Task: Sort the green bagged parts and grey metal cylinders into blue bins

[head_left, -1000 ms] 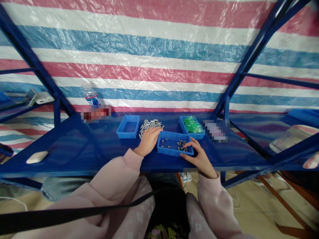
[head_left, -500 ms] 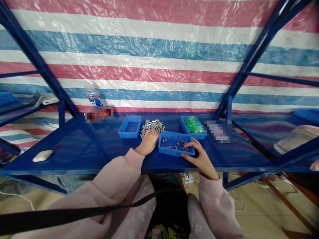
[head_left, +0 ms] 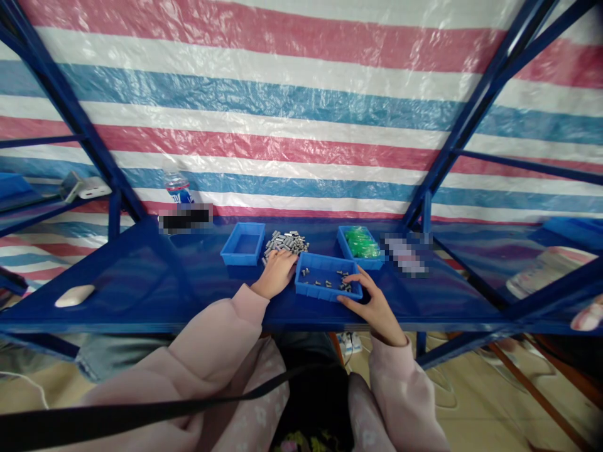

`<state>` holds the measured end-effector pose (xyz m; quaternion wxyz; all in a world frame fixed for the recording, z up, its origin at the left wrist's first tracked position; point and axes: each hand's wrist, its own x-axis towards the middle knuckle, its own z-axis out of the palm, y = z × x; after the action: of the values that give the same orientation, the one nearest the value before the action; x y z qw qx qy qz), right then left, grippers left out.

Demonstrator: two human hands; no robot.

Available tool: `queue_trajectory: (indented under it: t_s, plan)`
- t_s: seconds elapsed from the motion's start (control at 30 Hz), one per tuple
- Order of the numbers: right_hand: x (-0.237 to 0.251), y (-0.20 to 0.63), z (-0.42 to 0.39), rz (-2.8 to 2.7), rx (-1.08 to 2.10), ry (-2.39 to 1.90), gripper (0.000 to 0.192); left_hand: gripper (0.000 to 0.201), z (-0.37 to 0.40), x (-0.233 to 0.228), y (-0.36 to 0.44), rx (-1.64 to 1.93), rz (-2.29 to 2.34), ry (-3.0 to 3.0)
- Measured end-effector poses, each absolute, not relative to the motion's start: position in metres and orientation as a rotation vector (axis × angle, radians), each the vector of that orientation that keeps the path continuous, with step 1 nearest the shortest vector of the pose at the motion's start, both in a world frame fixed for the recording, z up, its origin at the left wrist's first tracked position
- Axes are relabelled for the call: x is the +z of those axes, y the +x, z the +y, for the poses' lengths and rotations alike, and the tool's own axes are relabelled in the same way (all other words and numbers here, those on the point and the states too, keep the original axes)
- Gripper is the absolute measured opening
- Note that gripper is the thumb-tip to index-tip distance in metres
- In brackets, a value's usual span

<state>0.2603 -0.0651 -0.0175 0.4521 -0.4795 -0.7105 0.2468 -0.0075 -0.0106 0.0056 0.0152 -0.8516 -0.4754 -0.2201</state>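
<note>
A blue plastic bin holding several small screws stands near the table's front edge. My right hand grips the bin's right end, thumb against the front wall and a finger reaching inside by the screws. To the left of the bin, my left hand lies palm down with its fingers stretched out. Its fingertips are at the near edge of a pile of grey metal cylinders, close to the bin's left wall. Whether they touch the bin cannot be made out.
Behind the pile's left side stands a bare blue bin. Another blue bin with green plastic bags is at the back right, beside a blurred-out flat item. A bottle, a white mouse and blue frame posts flank the table.
The view has shifted slightly. Some screws in the bin's middle have moved, and more of them now lie toward the right end by my fingers. Both hands keep nearly the same places.
</note>
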Motion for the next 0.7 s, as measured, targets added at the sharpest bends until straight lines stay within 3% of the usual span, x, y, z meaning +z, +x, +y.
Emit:
queue_trajectory:
  t_s: [0.7]
  plan:
    - [-0.0173, 0.2602, -0.0650, -1.781, 0.600, -1.174, 0.032, 0.017, -0.0114, 0.0072, -0.0064, -0.721, -1.464, -2.677]
